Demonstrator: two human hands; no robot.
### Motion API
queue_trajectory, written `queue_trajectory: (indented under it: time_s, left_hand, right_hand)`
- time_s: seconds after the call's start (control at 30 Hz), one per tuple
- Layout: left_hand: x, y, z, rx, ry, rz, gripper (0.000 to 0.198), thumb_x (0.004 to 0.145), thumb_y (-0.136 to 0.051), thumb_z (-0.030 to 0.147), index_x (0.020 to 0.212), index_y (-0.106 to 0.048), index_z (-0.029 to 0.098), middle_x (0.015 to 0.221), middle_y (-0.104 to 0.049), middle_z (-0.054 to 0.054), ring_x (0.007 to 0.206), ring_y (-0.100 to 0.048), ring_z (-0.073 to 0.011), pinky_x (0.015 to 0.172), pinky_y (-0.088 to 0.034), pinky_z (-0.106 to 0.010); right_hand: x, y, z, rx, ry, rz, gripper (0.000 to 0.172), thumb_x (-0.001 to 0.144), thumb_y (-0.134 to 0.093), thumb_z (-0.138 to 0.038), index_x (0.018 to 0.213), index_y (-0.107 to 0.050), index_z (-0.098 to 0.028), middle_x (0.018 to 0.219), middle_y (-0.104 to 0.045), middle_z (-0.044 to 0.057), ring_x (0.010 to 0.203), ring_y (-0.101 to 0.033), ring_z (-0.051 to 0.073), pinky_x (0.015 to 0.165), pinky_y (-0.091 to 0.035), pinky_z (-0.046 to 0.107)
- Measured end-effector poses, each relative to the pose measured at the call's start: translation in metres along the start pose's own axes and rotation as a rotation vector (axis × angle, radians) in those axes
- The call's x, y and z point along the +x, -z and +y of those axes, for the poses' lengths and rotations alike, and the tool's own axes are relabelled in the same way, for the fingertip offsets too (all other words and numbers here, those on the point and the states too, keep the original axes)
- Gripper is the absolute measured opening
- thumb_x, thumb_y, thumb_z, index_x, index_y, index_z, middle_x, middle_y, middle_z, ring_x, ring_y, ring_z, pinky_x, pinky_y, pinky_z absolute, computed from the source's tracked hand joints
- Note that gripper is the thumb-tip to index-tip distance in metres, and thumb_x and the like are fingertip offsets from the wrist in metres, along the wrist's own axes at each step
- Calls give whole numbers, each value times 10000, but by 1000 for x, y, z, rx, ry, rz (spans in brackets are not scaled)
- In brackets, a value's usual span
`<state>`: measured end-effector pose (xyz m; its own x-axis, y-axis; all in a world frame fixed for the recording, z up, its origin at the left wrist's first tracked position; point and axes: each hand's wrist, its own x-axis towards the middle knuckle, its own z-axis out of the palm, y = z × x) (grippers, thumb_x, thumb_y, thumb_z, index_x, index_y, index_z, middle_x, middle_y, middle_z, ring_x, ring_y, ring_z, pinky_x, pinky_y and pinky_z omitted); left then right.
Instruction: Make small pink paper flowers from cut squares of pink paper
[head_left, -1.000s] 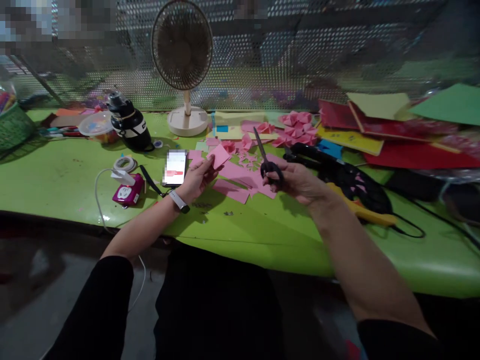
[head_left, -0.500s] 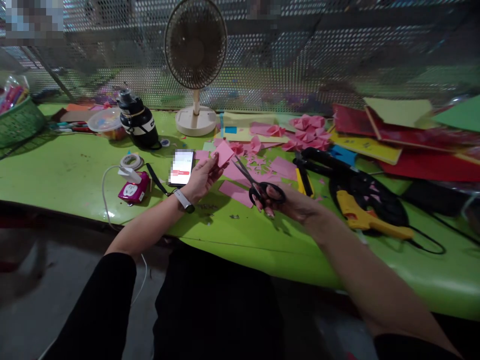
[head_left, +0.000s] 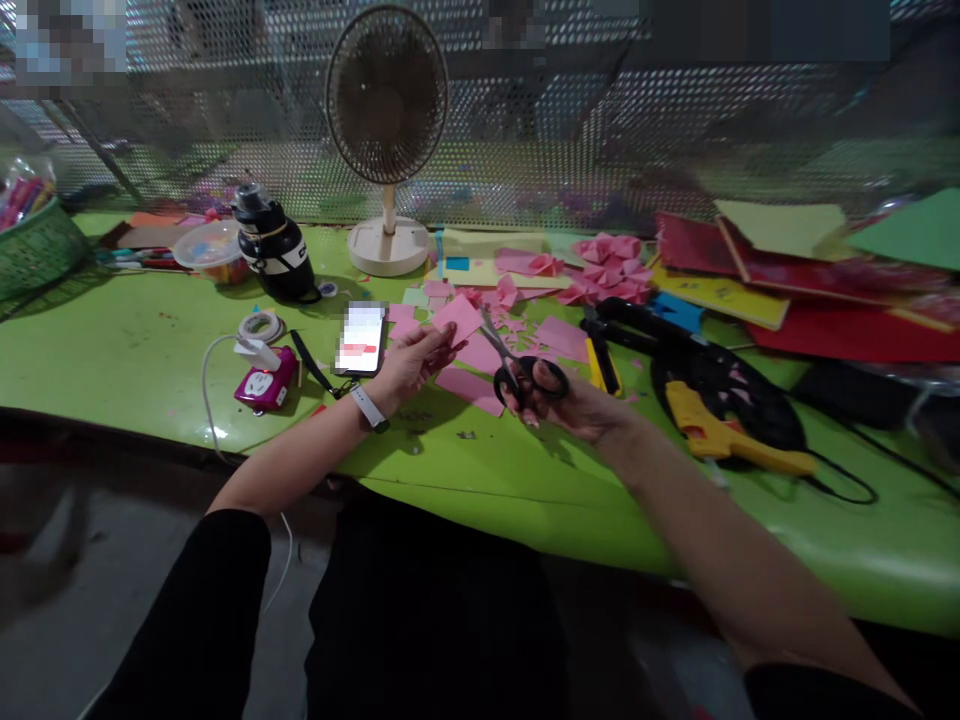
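Note:
Pinched between the fingers of my left hand (head_left: 421,362) is a small pink paper piece (head_left: 459,316). My right hand (head_left: 556,398) has its fingers through the handles of black scissors (head_left: 504,352), whose blades are slightly apart and point up and left at the right edge of that piece. Whether the blades touch the paper I cannot tell. Below and behind lie pink sheets (head_left: 471,388) and pink cut scraps on the green table (head_left: 450,475). Folded pink paper flowers (head_left: 611,265) are piled farther back.
A phone (head_left: 361,340), a purple adapter (head_left: 267,378), a tape roll (head_left: 261,327) and a black bottle (head_left: 276,245) stand left. A fan (head_left: 388,245) is behind. On the right are a yellow cutter (head_left: 600,366), a yellow glue gun (head_left: 727,435) and coloured sheets (head_left: 840,335).
My left hand has moved the pink piece slightly right and down, nearer the scissors. The scissor blades now stand at its edge. The view has shifted slightly.

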<state>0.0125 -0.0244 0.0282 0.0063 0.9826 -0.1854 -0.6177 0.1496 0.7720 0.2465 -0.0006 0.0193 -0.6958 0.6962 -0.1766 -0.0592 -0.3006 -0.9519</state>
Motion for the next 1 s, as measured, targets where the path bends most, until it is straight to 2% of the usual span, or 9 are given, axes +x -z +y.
queue_trajectory:
  time_s: [0.13,0.33,0.43,0.53,0.7,1.0]
  left_hand:
    - [3,0,-3,58,5,16,198,858,-774,185,711,-654,127,628,-668,9,712,-729,-111,662,-551,-194]
    - [8,2,-5,100,-19,41,250,835,-800,228,694,-612,142,648,-669,9,745,-737,-124,661,-535,-205]
    - [8,1,-5,111,-13,40,279,819,-815,243,685,-591,146,646,-663,11,768,-743,-133,674,-535,-213]
    - [7,1,-4,112,-13,36,262,827,-807,238,697,-598,150,653,-667,14,759,-737,-121,687,-541,-214]
    - [6,1,-3,108,-20,18,269,833,-798,228,680,-590,154,650,-662,17,769,-735,-113,700,-548,-212]
    - [7,2,-4,130,-32,18,303,804,-828,273,665,-590,149,636,-661,20,729,-709,-94,738,-551,-223]
  right_hand:
    - [-1,-4,-1,61,27,19,532,664,-827,-676,859,-641,-217,682,-656,7,550,-586,124,410,-444,209]
    - [0,-3,0,151,-3,97,615,538,-881,-707,826,-638,-222,691,-671,9,544,-579,120,401,-398,211]
    - [0,-5,-1,132,17,115,616,558,-861,-726,829,-636,-221,669,-668,6,525,-568,119,402,-393,222]
    - [-1,-8,-2,101,44,107,616,590,-840,-737,834,-639,-208,615,-641,-13,452,-490,86,413,-401,224]
    - [0,-9,-3,88,78,67,590,657,-808,-727,819,-641,-186,561,-597,-46,345,-279,16,374,-327,207]
    - [-2,-10,-7,72,83,23,551,708,-796,-694,795,-651,-170,474,-495,-84,343,-184,6,364,-264,184]
